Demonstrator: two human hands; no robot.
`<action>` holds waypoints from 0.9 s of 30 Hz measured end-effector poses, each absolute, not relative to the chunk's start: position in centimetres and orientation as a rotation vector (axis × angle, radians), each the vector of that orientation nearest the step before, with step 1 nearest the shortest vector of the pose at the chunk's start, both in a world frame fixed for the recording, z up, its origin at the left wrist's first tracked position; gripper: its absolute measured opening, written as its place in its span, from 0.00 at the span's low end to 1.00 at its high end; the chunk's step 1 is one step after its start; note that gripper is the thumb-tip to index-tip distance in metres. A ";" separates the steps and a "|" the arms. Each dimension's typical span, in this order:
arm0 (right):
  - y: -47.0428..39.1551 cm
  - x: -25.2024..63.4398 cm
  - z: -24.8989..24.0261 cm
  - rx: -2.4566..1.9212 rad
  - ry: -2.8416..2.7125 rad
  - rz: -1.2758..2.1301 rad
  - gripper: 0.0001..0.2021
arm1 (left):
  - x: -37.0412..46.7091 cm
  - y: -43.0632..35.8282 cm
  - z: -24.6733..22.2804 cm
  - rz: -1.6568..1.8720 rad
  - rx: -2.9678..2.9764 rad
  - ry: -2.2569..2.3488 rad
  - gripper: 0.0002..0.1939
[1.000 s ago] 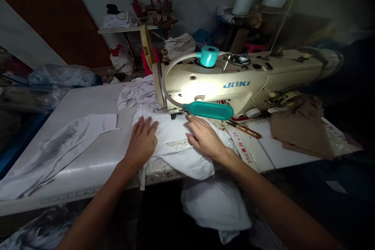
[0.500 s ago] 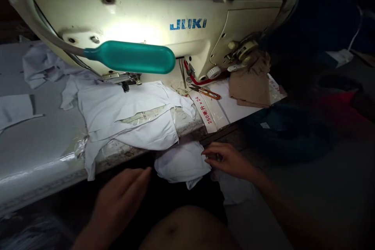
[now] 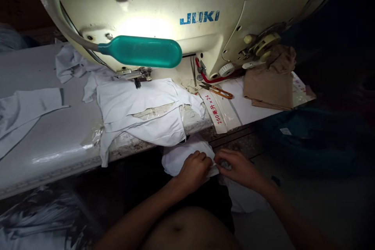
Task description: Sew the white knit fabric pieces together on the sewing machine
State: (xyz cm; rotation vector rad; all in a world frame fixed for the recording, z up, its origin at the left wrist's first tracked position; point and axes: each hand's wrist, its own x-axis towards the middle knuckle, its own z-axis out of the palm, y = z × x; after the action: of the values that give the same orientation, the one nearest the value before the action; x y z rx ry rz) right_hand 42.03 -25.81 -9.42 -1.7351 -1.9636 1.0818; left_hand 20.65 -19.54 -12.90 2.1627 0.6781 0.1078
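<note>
Over my lap, below the table's front edge, lies a bundle of white cloth [image 3: 175, 158]. My left hand [image 3: 195, 170] is closed on the cloth's right side, its fingers curled down into the fabric. Close beside it, my right hand [image 3: 233, 167] pinches the same cloth's right edge between thumb and fingers. Another white fabric piece [image 3: 140, 97] is spread on the table under the sewing machine [image 3: 146, 19], partly hanging over the front edge. A pair of thread snips [image 3: 216, 90] with orange handles rests to its right.
A green lamp [image 3: 143, 51] juts out in front of the machine. Folded brown cloth [image 3: 268, 86] lies at the table's right end, near a printed white strip [image 3: 216, 111]. More white pieces [image 3: 26, 111] lie on the left tabletop [image 3: 73, 136]. Dark teal fabric [image 3: 304, 144] sits at right.
My left hand has moved right and up from beside the bundle onto its right edge and closed on it. My right hand stays at that edge. The view has shifted slightly left.
</note>
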 end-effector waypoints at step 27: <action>-20.0 30.9 -4.1 -1.340 -1.566 1.861 0.14 | 7.1 -15.3 -1.0 0.586 1.052 1.136 0.21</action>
State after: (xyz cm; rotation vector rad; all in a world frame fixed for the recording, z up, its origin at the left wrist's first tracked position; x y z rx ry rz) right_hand 30.93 -20.00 -4.07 -1.3400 -1.5657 1.8607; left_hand 7.14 -15.25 -1.04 1.0520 1.1362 0.5864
